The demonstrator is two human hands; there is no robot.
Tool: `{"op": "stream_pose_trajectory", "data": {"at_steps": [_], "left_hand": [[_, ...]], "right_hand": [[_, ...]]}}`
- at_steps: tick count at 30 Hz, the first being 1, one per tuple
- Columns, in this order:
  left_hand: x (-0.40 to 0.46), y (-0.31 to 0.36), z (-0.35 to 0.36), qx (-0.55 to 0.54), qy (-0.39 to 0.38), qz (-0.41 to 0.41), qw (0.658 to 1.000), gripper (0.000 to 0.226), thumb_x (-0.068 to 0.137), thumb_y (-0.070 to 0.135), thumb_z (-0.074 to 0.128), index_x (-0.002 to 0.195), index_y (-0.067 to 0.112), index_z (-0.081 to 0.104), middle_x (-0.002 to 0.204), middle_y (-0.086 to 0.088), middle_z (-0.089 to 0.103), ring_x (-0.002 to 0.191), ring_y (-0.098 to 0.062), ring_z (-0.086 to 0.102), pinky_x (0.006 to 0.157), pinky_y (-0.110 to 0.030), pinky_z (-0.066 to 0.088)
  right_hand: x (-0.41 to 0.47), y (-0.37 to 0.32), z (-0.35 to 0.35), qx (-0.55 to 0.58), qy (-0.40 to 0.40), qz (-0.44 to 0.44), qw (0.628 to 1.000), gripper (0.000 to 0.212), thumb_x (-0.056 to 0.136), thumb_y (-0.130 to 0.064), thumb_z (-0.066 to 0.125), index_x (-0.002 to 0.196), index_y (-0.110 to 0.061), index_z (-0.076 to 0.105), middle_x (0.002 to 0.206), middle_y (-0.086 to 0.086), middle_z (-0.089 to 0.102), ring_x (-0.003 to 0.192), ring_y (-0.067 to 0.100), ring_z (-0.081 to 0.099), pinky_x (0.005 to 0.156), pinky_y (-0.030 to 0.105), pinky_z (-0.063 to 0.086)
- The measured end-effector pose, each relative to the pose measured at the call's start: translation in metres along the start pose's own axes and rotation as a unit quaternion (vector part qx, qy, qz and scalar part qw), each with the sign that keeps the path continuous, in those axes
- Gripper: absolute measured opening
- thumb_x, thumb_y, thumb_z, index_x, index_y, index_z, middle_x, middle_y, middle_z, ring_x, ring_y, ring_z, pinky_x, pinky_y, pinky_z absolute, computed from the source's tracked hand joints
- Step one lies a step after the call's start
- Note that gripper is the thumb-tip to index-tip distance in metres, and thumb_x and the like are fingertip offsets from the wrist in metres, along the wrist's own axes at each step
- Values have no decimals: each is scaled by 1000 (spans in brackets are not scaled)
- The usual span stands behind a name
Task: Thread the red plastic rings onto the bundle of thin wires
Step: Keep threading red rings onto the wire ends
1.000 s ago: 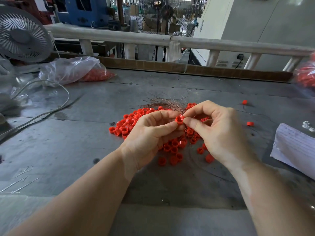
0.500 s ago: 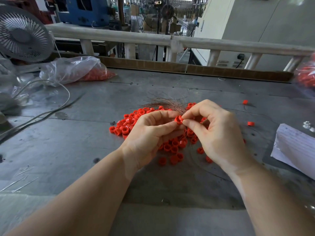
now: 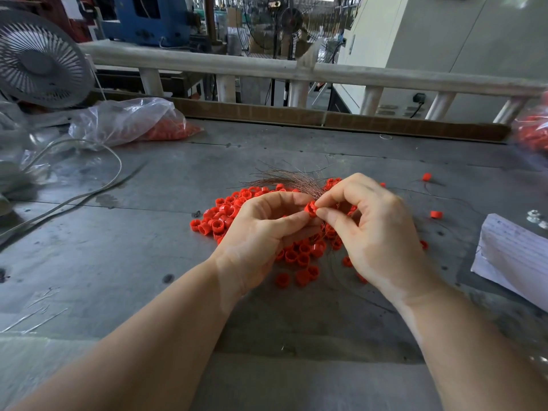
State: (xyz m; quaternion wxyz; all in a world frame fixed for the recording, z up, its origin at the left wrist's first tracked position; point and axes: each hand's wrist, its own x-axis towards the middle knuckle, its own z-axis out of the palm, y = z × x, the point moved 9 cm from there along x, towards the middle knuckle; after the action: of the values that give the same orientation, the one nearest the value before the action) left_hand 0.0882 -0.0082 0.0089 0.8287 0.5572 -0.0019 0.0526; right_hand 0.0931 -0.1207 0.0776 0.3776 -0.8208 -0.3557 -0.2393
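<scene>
Red ring (image 3: 311, 208) pinched between thumb and forefinger of left hand (image 3: 261, 235), above loose ring pile (image 3: 225, 216) on grey metal table (image 3: 118, 262). Right hand (image 3: 376, 235) fingertips curled, pinching wire bundle (image 3: 292, 180) at ring's edge. Wires fanning away behind ring.

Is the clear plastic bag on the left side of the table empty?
No, the clear plastic bag lies on the table with a heap of red pieces showing through its right end.
</scene>
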Motion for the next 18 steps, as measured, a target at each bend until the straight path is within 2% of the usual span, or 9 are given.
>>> {"op": "stream_pose_trajectory", "data": {"at_steps": [4,14,18], "left_hand": [[-1,0,1,2,0,0,1000,17,86,-11,50,98,-4,59,85,-13,65,75,-17,66,78,-27,56],[0,-1,-1,17,11,9,1000,16,85,-10,53,96,-2,61,84,-11,67,76,-19,67,80,-29,57],[0,-1,-3,30,21,18,999,17,85,-10,54,95,0,62,82,-9,68,76,-19,68,81,-30,57]], "right_hand": [[0,-1,-1,-2,5,-4,1000,3,79,-6,70,79,-8,69,78,-5,59,73,9,55,66,9,37],[-1,-6,-1,-32,9,-19,999,3,78,-5,71,79,-7,68,79,-2,60,75,16,58,68,31,47],[-1,-8,-1,-44,7,-27,999,1,78,-8,69,79,-7,68,79,0,61,76,18,59,68,33,48]]}}
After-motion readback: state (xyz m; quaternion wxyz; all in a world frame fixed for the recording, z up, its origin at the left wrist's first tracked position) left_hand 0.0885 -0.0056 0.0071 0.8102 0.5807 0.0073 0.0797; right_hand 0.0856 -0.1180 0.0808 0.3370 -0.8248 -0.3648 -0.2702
